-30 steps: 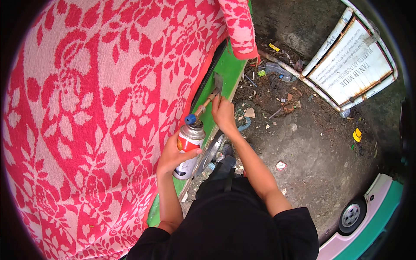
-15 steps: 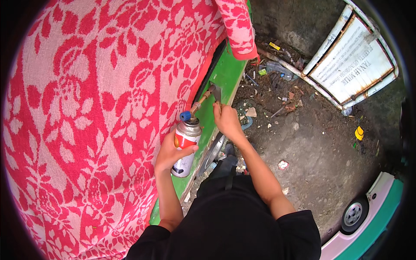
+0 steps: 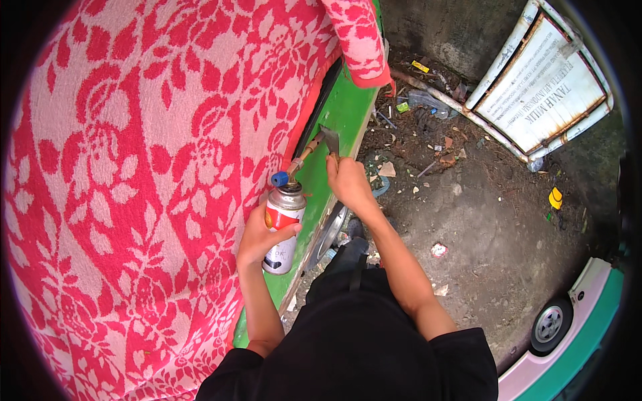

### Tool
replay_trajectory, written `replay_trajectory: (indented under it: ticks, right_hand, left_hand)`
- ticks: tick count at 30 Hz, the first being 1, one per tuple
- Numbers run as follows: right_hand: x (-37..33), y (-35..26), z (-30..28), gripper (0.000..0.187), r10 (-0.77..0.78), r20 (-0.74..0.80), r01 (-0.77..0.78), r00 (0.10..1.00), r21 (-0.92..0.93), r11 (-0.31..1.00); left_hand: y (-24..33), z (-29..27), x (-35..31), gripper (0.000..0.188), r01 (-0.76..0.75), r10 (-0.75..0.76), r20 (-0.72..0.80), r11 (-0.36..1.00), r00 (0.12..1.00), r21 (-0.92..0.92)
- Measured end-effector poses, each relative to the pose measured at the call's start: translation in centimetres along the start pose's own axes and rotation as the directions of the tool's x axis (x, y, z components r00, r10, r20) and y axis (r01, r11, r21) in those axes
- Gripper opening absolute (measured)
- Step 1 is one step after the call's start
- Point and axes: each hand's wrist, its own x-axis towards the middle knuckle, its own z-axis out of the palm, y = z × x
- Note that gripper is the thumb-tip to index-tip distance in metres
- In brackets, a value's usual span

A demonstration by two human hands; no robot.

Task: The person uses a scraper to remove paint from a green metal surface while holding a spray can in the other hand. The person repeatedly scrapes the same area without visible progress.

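The left hand (image 3: 255,235) grips a torch canister (image 3: 285,212) — the right hand (image 3: 350,183), a scraper (image 3: 331,143).

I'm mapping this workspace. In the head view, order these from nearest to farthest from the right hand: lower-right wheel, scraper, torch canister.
1. Scraper: gripped in the right hand, blade ahead of it.
2. Torch canister: to its left, held in the left hand.
3. Wheel: far lower right, on the pink-and-teal vehicle.

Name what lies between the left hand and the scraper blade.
In the head view, between the left hand and the scraper blade are the silver can top and torch nozzle, with the green panel behind.
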Motion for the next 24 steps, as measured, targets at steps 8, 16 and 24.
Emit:
replay_trajectory:
  ticks: [8, 16, 24]
  right_hand:
    - [1.2, -0.4, -0.5, 0.038, 0.020, 0.035, -0.020, 0.999, -0.025, 0.999]
    - [0.3, -0.5, -1.0, 0.041, 0.042, 0.089, -0.034, 0.995, -0.084, 0.996]
    - [-1.1, -0.4, -0.5, 0.042, 0.055, 0.087, -0.053, 0.995, -0.025, 0.998]
  left_hand:
    - [-0.2, -0.3, 0.3, 0.057, 0.037, -0.037, -0.026, 0.999, 0.999, 0.007]
    - [0.0, 0.0, -0.2, 0.055, 0.009, -0.009, -0.023, 1.000, 1.000, 0.008]
    - [-0.4, 0.6, -0.5, 0.051, 0.008, -0.008, -0.032, 1.000, 0.999, 0.003]
